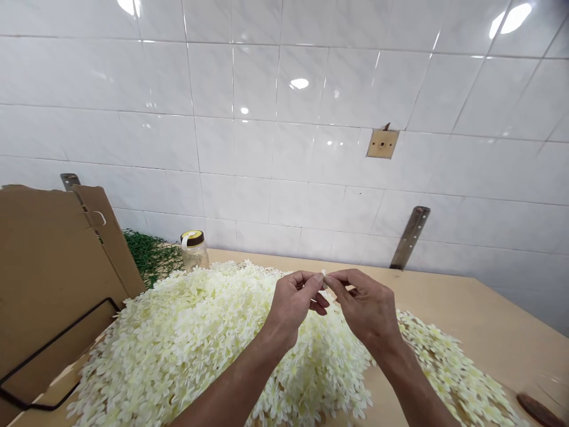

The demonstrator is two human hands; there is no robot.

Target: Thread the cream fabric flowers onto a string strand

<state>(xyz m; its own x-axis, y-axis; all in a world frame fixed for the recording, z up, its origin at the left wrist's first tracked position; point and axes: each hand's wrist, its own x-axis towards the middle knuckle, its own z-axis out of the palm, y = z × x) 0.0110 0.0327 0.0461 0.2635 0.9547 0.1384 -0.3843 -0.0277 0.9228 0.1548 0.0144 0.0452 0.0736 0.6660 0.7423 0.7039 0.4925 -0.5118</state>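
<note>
My left hand (297, 299) and my right hand (367, 305) meet fingertip to fingertip over the pile. Between their thumbs and forefingers they pinch a small white flower piece (323, 273), mostly covered by the fingers. Both hands are closed in a pinch, the left one's lower fingers curled loosely. Below and to the left spreads a big heap of white and pale yellow artificial flowers (191, 332). A thinner spread of the same flowers (453, 362) lies right of my right forearm.
A cardboard box (53, 267) stands at the left, with a black metal frame (57, 338) before it. Green artificial stems (149, 255) and a jar with a brown and yellow lid (194, 249) sit behind the heap. A glass-like object (540, 406) is at lower right. Tiled wall (284, 148) behind.
</note>
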